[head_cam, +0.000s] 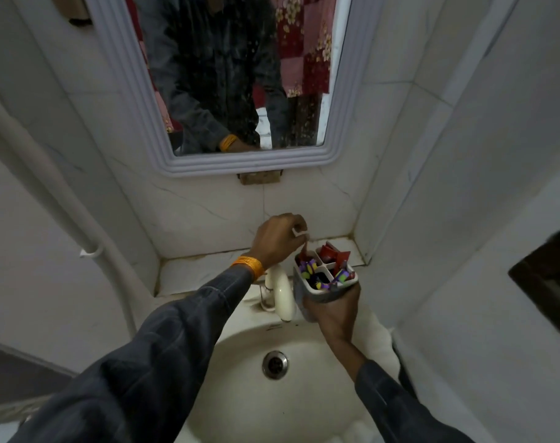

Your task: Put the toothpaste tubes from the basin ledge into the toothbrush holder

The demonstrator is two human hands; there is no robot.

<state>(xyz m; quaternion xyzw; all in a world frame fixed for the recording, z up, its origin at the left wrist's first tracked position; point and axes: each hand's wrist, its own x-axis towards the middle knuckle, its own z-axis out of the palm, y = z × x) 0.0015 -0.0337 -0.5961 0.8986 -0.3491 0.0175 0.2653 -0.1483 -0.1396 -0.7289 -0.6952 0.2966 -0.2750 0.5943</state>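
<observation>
1. Head view: right hand (331, 310) wrapped tight round the holder (325, 282), lifted up just right of the tap (280, 292), above the sink (208, 382).
2. Left hand (278, 239) up behind the tap, fingers pinched together on the white end of a red tube (304, 249).
3. Tube pointing down, bottom end already inside the far-left pocket of the holder, the pocket nearest the tap.
4. More red tubes (334, 254) poking out of the pockets farther from the tap; some colourful bits in the near pockets, too small to name.
5. Ledge (189, 271) behind the tap looking bare, with no tubes seen lying on it; part behind the holder hidden, so hard to be sure.
6. Orange band (249, 266) on the left wrist, just left of the tap; mirror (336, 139) on the wall high above the tap.
7. Step in hand, as a guess: dropping this tube into its pocket, likely near the end of the job.
8. Next move needs: open the pinch so the tube slides down, keep the holder steady and upright, then check the ledge behind the tap for any tube left.
</observation>
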